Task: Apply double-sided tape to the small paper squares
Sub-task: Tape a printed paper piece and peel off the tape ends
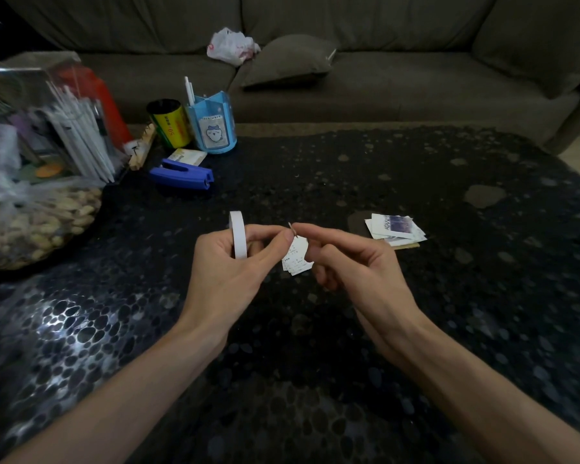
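Dim room, glare on the table [81, 329] at left, edges bent and soft.

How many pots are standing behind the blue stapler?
2: a yellow-and-black can on the left and a light blue pen holder right beside it. The bagged clutter further left may hide more.

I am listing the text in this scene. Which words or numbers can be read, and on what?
"50": yellow can; the rest is blurred.
Blue pen holder label: too small.
Held paper square: print too small.
Paper stack: blurred.
Tape roll: no text seen.
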The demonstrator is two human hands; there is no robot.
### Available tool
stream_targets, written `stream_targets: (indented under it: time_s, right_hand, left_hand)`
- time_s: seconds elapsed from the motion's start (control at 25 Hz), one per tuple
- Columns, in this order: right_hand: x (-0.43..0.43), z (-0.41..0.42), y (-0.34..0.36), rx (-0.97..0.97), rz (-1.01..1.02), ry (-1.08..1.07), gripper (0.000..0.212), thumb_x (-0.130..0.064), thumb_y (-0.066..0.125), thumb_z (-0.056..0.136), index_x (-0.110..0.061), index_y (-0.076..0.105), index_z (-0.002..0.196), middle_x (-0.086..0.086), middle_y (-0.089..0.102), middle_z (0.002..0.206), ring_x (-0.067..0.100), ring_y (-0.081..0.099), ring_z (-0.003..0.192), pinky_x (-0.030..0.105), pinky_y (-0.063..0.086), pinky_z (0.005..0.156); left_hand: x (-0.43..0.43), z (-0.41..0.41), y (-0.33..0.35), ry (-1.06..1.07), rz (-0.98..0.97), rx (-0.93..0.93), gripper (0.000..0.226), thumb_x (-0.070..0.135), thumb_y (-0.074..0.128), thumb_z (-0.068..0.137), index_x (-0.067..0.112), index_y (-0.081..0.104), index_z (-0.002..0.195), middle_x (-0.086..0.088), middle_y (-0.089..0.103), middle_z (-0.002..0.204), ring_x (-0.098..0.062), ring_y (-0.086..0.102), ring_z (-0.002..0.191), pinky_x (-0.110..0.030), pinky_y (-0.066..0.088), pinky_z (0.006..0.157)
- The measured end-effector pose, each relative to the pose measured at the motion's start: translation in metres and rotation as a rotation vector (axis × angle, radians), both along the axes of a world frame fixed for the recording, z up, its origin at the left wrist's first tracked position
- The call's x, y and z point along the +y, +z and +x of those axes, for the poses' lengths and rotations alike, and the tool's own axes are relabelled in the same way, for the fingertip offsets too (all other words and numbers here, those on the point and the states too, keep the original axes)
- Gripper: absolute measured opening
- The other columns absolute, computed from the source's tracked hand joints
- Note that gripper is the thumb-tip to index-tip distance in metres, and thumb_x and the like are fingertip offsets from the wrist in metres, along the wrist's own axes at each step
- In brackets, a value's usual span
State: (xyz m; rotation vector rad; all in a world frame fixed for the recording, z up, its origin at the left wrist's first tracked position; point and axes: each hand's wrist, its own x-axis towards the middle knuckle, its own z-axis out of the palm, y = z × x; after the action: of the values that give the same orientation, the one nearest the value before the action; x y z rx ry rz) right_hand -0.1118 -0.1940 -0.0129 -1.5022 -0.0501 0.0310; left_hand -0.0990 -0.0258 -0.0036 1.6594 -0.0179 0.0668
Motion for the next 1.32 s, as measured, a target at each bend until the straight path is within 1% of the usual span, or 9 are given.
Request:
stream_targets:
  time_s: [0.2,0.28,0.44,0.6,0.72,0.8,0.92,1.12,1.32]
  right_hand:
    - [-0.0003,-0.0013,0.0000,-0.054,-0.055,-0.014,0.039,-0.003,0.064,0.096,-0.033,0.082,0.113,-0.004,0.067,0.080,0.012,0.052,0.070,0.018,0.046,0.063]
    - [-0.0002,-0.0012,-0.0007,-0.080,-0.088,-0.011,0.041,-0.001,0.064,0.097,-0.033,0.082,0.114,-0.009,0.067,0.080,0.011,0.052,0.069,0.019,0.047,0.064]
    - [0.0000,-0.0005,-0.0020,-0.090,-0.112,-0.023,0.041,-0.001,0.064,0.097,-0.033,0.081,0.116,-0.010,0.067,0.080,0.010,0.052,0.067,0.025,0.047,0.064]
    - [-0.0004,0.0002,-0.0029,-0.094,-0.118,-0.026,0.041,-0.001,0.063,0.097,-0.033,0.081,0.115,-0.009,0.067,0.080,0.014,0.052,0.067,0.031,0.046,0.066]
    - [-0.0015,0.0006,-0.0042,-0.100,-0.125,-0.025,0.041,-0.001,0.063,0.097,-0.033,0.081,0.116,-0.011,0.067,0.081,0.014,0.052,0.068,0.032,0.047,0.067]
    - [-0.0026,0.0008,-0.0048,-0.115,-0.132,-0.021,0.041,0.000,0.063,0.097,-0.032,0.081,0.116,-0.012,0.067,0.082,0.013,0.053,0.068,0.030,0.048,0.066]
    - [-0.0034,0.0017,-0.0065,-0.143,-0.159,-0.019,0.041,0.000,0.064,0.097,-0.031,0.081,0.117,-0.011,0.067,0.082,0.015,0.052,0.066,0.031,0.047,0.065]
    - [-0.0040,0.0022,-0.0065,-0.180,-0.193,-0.010,0.038,0.001,0.065,0.097,-0.027,0.080,0.119,-0.011,0.067,0.082,0.011,0.053,0.064,0.029,0.049,0.063]
    - [-0.0035,0.0026,-0.0072,-0.242,-0.257,-0.018,0.039,0.002,0.066,0.095,-0.026,0.081,0.117,-0.008,0.067,0.082,0.004,0.051,0.062,0.018,0.042,0.059]
  left_hand:
    - [-0.0006,0.0007,-0.0002,0.015,0.018,-0.011,0.006,0.026,0.081,0.086,0.027,0.084,0.091,-0.007,0.076,0.076,-0.013,0.063,0.062,-0.020,0.053,0.060]
    - [-0.0013,0.0009,-0.0005,0.031,0.025,-0.006,0.007,0.027,0.081,0.086,0.027,0.084,0.092,-0.005,0.078,0.080,-0.020,0.072,0.073,-0.029,0.062,0.070]
    - [-0.0011,0.0001,0.0003,0.022,0.030,-0.001,0.008,0.027,0.079,0.087,0.029,0.084,0.094,-0.014,0.077,0.087,-0.036,0.072,0.090,-0.043,0.060,0.084]
    - [-0.0004,-0.0003,0.0007,0.023,0.025,-0.011,0.008,0.026,0.079,0.088,0.029,0.084,0.092,-0.017,0.076,0.083,-0.034,0.069,0.077,-0.029,0.060,0.070]
    - [-0.0010,-0.0004,0.0012,0.018,-0.004,-0.005,0.008,0.024,0.078,0.089,0.024,0.084,0.093,-0.006,0.074,0.071,-0.005,0.058,0.054,-0.015,0.046,0.052]
    - [-0.0018,-0.0007,0.0013,0.013,-0.027,0.003,0.011,0.022,0.076,0.090,0.018,0.084,0.097,0.009,0.070,0.062,0.000,0.057,0.050,-0.011,0.042,0.048]
    - [-0.0011,-0.0008,0.0016,0.010,-0.034,0.003,0.012,0.021,0.076,0.090,0.016,0.083,0.098,0.011,0.068,0.060,0.000,0.057,0.049,-0.010,0.041,0.048]
    - [0.0014,0.0001,0.0022,0.003,-0.016,0.022,0.009,0.023,0.077,0.088,0.021,0.084,0.094,-0.006,0.071,0.070,-0.002,0.052,0.049,-0.014,0.041,0.047]
    - [0.0023,0.0014,0.0018,0.010,-0.041,0.100,0.007,0.018,0.076,0.089,0.019,0.083,0.091,0.005,0.065,0.061,-0.001,0.053,0.048,-0.011,0.041,0.047]
